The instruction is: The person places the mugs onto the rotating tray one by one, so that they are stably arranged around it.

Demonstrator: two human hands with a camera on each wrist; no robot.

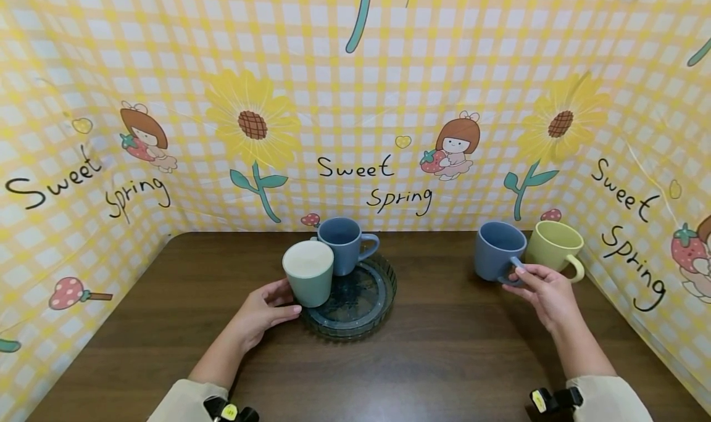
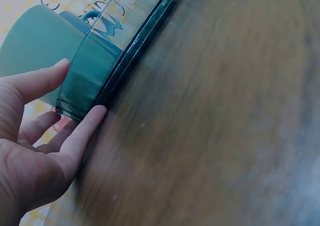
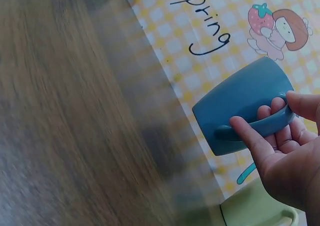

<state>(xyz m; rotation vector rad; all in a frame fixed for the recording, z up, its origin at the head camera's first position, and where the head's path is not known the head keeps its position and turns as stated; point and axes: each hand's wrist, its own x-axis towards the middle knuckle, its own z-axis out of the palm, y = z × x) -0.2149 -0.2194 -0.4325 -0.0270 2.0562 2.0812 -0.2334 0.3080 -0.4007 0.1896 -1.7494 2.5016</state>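
Note:
A round clear glass tray [image 1: 355,326] holds a pale green cup [image 1: 313,286], white on top, and a blue mug [image 1: 339,240] behind it. My left hand [image 1: 263,314] is at the tray's left side; in the left wrist view its thumb [image 2: 45,81] reaches the wall's top beside the green cup [image 2: 35,51], and another finger lies along the tray's base. On the right, my right hand [image 1: 547,295] holds a second blue mug [image 1: 494,255] by its handle. The right wrist view shows fingers curled about that blue mug's [image 3: 245,101] handle, its base over a shadow on the table.
A yellow-green mug [image 1: 552,243] stands right beside the held mug, close to the right wall. Checked cloth [image 1: 355,101] with printed flowers encloses the back and sides of the brown wooden table [image 1: 433,348].

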